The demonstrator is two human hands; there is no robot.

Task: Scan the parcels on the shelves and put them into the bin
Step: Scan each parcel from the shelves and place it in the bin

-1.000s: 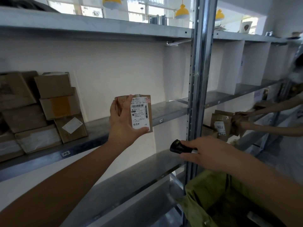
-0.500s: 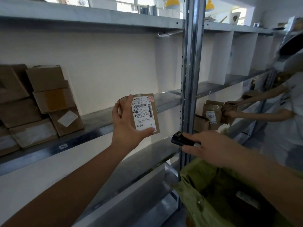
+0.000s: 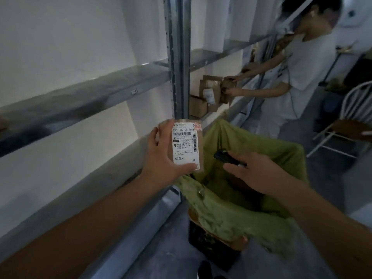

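Nearest to us, our left hand grips a small brown parcel upright, thumb across the bottom of its white label and fingers curled round the left edge; the parcel hangs over the near-left rim of the bin. Our right hand is wrapped round a black scanner, which points toward the parcel from just beside it, above the bin's opening. Below both hands sits the bin, lined with a green bag. Behind it rises the metal shelf upright. Farther off, another person handles brown parcels on a shelf.
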